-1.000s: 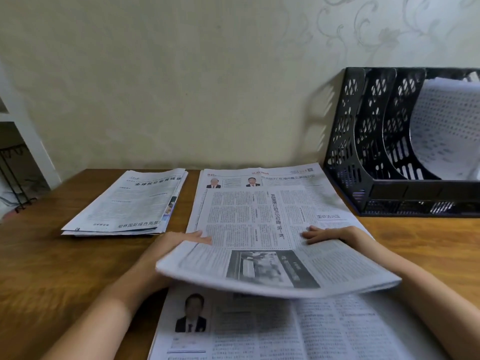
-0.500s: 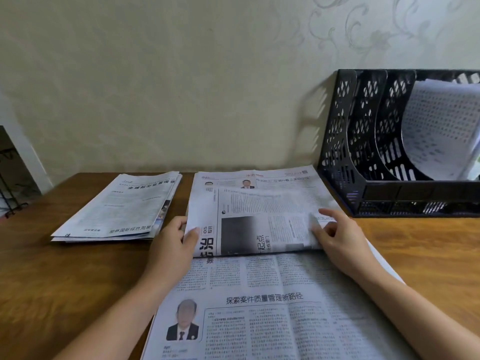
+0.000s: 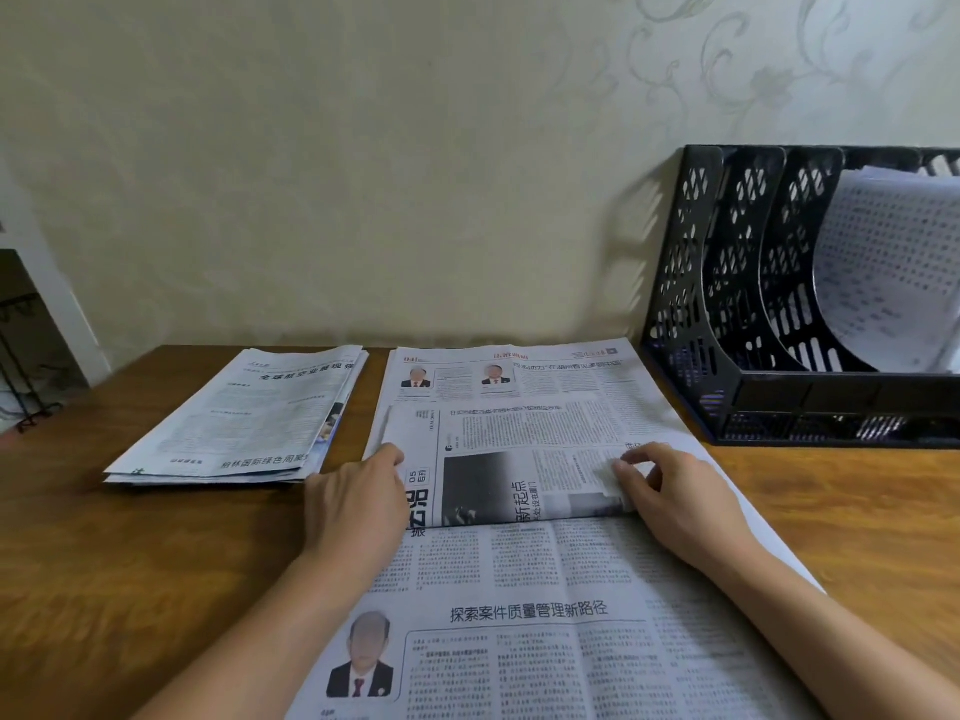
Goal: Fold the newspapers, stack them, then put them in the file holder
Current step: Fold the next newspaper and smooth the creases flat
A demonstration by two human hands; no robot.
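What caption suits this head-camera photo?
Both hands, left hand and right hand, flatten a half-folded newspaper beside a folded stack.

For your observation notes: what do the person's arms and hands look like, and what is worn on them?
Both forearms are bare as far as the picture shows, with no sleeves in view. The left hand and right hand wear no gloves, and no rings, watch or bracelets show.

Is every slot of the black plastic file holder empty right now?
No, a curled printed sheet stands in a right-hand slot of the black plastic file holder.

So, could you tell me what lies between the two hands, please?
In the head view, the folded-over flap of the open newspaper spans between left hand and right hand.
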